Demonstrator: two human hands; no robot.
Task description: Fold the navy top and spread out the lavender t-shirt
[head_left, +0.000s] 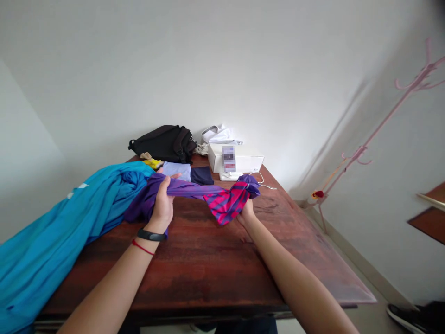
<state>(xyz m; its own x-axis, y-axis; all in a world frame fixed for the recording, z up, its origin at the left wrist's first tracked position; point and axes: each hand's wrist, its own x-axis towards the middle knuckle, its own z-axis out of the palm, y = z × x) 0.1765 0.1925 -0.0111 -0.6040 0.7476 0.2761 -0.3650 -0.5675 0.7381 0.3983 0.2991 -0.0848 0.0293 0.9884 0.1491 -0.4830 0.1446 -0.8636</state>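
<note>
The left hand (162, 202) is closed around the purple cloth (189, 189), with the thumb on top and the fingers wrapped under. The right hand (247, 211), at three o'clock from it, grips the bunched pink-striped end (227, 204), and its fingers are hidden in the folds. The cloth is stretched between both hands, just above the table (208, 269). A big blue cloth (69, 222) lies at nine o'clock, touching the purple one. A hard pull might drag the blue cloth along, because the two look bunched together there.
</note>
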